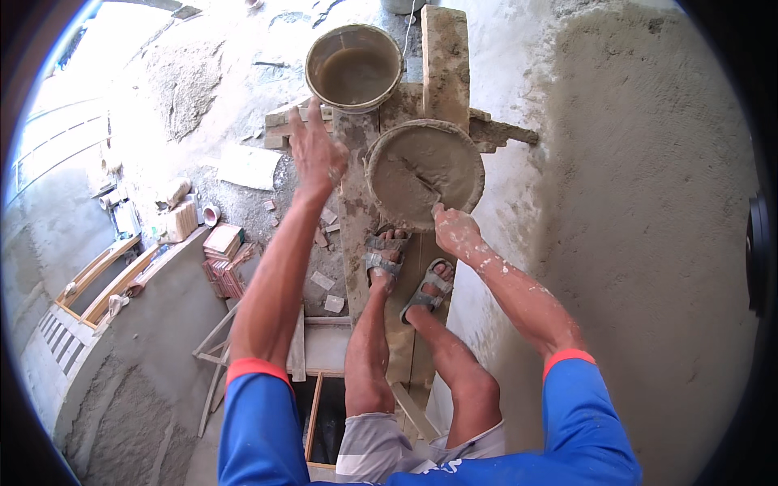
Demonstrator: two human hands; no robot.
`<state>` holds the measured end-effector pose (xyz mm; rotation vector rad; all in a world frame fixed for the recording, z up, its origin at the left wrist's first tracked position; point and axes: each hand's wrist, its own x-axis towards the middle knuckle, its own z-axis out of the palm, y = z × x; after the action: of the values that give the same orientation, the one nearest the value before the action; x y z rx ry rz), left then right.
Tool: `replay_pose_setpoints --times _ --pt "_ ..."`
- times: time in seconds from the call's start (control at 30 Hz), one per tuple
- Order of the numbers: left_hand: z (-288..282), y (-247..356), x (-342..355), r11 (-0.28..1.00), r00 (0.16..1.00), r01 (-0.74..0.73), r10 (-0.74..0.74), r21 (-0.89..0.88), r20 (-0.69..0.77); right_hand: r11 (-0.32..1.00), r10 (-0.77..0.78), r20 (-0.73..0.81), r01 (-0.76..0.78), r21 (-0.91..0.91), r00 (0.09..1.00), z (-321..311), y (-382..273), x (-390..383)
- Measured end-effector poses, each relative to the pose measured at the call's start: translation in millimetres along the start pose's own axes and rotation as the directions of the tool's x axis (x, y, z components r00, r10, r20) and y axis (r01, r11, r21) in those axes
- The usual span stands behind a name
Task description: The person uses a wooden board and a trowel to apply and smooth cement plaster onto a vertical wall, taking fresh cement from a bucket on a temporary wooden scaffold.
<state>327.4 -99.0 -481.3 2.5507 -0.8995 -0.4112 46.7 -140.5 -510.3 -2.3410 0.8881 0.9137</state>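
My right hand (458,231) is closed at the near right rim of a round bucket of wet grey mortar (405,182). It grips what looks like a trowel (433,194), its blade mostly sunk in the mortar. My left hand (318,154) is raised with fingers spread, holding nothing, just below a second bucket (353,104). That bucket holds murky brown water. From this view I cannot tell whether my fingertips touch its rim.
Both buckets stand on planks (355,186) where my sandalled feet also rest. A thick board (446,61) lies beyond the mortar. Freshly plastered wall (648,202) rises on the right. Stacked tiles (225,243) and rubble lie lower left, near a wooden-framed opening (314,421).
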Motion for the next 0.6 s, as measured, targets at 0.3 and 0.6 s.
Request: replay_pose_setpoints --times 0.3,0.6 --pt "29 -22 35 0.937 0.921 -0.294 0.225 0.188 0.316 0.985 0.148 -0.021 -0.146 0.09 0.989 -40 28 -3" --pt "53 -31 55 0.884 0.906 -0.38 0.297 0.271 0.301 0.994 -0.059 -0.128 0.046 -0.096 0.99 -1 9 1"
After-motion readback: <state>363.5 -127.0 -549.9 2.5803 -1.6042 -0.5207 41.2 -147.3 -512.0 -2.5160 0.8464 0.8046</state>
